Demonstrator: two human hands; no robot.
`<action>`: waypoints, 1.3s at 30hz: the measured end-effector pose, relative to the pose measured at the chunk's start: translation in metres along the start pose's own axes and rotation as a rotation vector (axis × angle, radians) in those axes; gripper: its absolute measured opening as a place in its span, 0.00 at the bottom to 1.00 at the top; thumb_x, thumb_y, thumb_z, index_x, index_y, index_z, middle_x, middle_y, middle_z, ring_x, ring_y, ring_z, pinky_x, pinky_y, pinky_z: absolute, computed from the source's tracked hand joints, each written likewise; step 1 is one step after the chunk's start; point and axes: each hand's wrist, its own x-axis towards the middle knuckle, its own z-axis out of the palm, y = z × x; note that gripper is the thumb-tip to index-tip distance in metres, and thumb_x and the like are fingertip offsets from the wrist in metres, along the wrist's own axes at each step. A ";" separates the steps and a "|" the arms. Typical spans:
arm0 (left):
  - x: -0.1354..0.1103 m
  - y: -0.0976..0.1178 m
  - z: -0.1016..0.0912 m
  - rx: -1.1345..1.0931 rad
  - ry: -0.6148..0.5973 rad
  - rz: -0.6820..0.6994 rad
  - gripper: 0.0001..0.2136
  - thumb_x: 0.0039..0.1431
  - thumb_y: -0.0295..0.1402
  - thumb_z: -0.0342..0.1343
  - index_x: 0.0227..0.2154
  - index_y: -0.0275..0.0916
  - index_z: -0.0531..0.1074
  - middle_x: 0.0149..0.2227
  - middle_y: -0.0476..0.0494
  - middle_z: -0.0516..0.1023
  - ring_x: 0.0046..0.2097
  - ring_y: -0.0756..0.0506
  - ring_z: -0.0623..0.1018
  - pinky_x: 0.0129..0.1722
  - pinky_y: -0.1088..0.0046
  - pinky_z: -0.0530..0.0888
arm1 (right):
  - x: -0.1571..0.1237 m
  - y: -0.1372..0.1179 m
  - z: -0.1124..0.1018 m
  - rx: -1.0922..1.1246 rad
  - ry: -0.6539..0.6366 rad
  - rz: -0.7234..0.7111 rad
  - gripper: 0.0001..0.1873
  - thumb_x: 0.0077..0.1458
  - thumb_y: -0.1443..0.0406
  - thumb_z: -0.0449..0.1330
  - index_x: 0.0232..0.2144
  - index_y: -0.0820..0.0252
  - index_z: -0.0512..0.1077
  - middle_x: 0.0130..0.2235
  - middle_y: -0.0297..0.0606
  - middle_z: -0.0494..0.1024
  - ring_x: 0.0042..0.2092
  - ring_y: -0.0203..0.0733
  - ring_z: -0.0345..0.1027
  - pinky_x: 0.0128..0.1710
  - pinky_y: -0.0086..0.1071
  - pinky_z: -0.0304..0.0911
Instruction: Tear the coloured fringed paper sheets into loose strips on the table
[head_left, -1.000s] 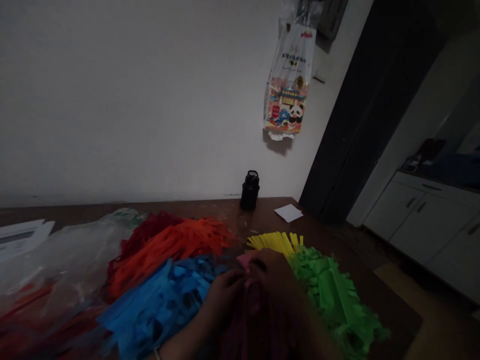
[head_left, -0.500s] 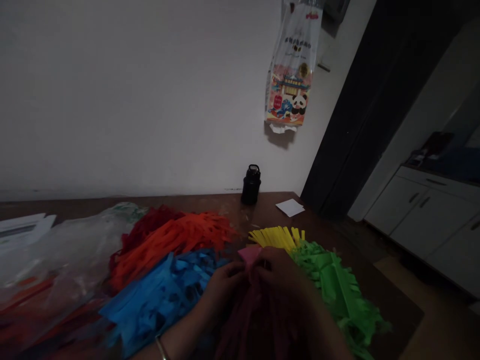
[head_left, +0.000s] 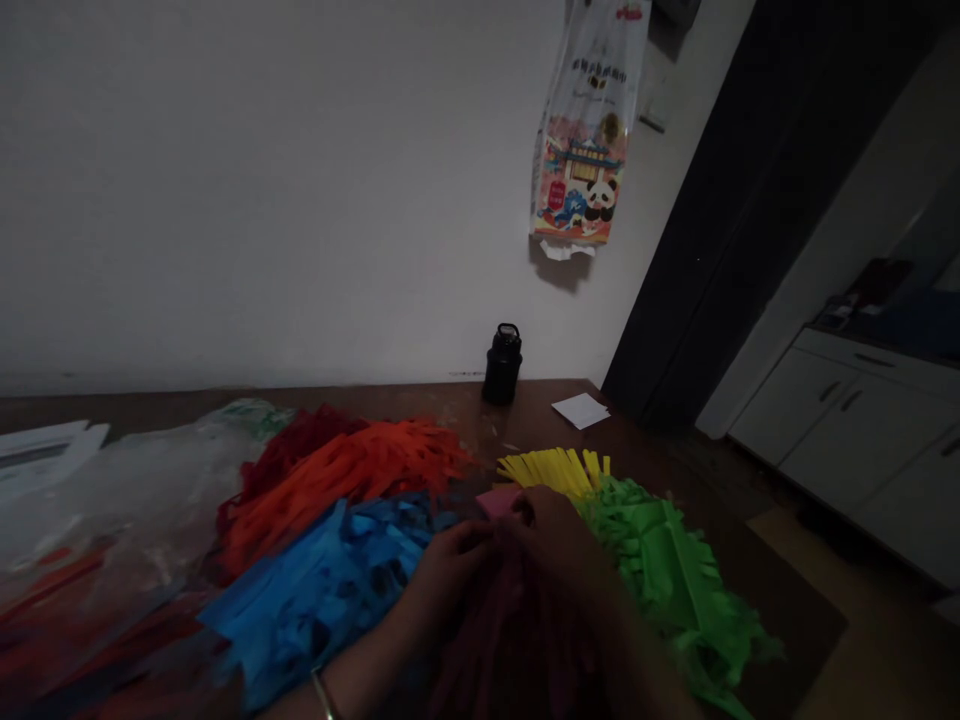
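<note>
Low in the middle, my left hand (head_left: 459,552) and my right hand (head_left: 546,522) pinch the pink fringed paper (head_left: 501,500) between them. Its flat top edge sticks out above my fingers, while dark pink strips trail down between my forearms. Both hands are closed, fingertips close together; shadow hides the exact grip. Left of my left hand lies a pile of blue fringed paper (head_left: 330,575). Beyond my right hand is yellow fringed paper (head_left: 551,470), with green fringed paper (head_left: 675,570) to its right.
Orange fringed paper (head_left: 360,465) and dark red fringed paper (head_left: 304,440) lie behind the blue. A clear plastic bag (head_left: 142,500) covers the left side. A black bottle (head_left: 502,368) and white paper cards (head_left: 580,410) stand near the wall. A tissue pack (head_left: 581,150) hangs there.
The pink paper's top edge has tipped lower, and less of it shows above my fingers. My right hand has shifted slightly upward. The piles around have stayed put.
</note>
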 end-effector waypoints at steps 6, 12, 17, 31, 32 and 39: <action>0.001 0.003 -0.001 0.105 0.029 0.042 0.09 0.33 0.29 0.63 0.24 0.37 0.82 0.27 0.45 0.84 0.35 0.39 0.78 0.37 0.70 0.70 | 0.007 0.007 0.018 0.119 -0.105 0.072 0.07 0.49 0.65 0.65 0.31 0.63 0.78 0.30 0.37 0.80 0.32 0.40 0.71 0.28 0.27 0.56; 0.000 -0.001 -0.002 -0.036 0.070 -0.028 0.11 0.46 0.41 0.62 0.26 0.37 0.78 0.21 0.51 0.76 0.22 0.50 0.72 0.21 0.77 0.63 | 0.006 0.004 0.005 0.233 -0.091 0.049 0.11 0.46 0.74 0.60 0.31 0.62 0.81 0.29 0.36 0.81 0.34 0.41 0.74 0.31 0.27 0.61; 0.002 0.003 -0.001 -0.166 -0.023 -0.071 0.17 0.41 0.45 0.66 0.27 0.35 0.75 0.20 0.51 0.72 0.19 0.52 0.69 0.20 0.78 0.63 | -0.002 -0.003 0.001 0.468 -0.205 -0.033 0.08 0.46 0.71 0.61 0.29 0.60 0.80 0.28 0.33 0.80 0.33 0.41 0.74 0.31 0.27 0.62; 0.001 0.005 -0.004 -0.178 0.086 0.025 0.16 0.40 0.44 0.68 0.22 0.37 0.72 0.17 0.57 0.68 0.18 0.54 0.64 0.18 0.79 0.58 | 0.005 -0.001 -0.005 0.229 0.115 -0.140 0.04 0.51 0.69 0.64 0.29 0.59 0.80 0.30 0.35 0.79 0.33 0.38 0.72 0.33 0.28 0.62; 0.001 0.005 -0.004 -0.180 0.074 0.021 0.16 0.40 0.43 0.69 0.23 0.37 0.72 0.17 0.56 0.69 0.18 0.53 0.65 0.18 0.79 0.58 | 0.004 -0.003 -0.003 0.239 0.091 -0.144 0.04 0.50 0.69 0.65 0.30 0.58 0.80 0.29 0.34 0.80 0.33 0.38 0.72 0.33 0.28 0.62; 0.000 0.004 -0.004 -0.209 0.009 0.009 0.13 0.42 0.40 0.69 0.24 0.36 0.76 0.19 0.54 0.72 0.20 0.54 0.66 0.20 0.80 0.60 | 0.001 -0.003 -0.001 0.332 0.024 -0.100 0.06 0.49 0.71 0.64 0.30 0.59 0.81 0.30 0.34 0.82 0.34 0.39 0.75 0.35 0.28 0.63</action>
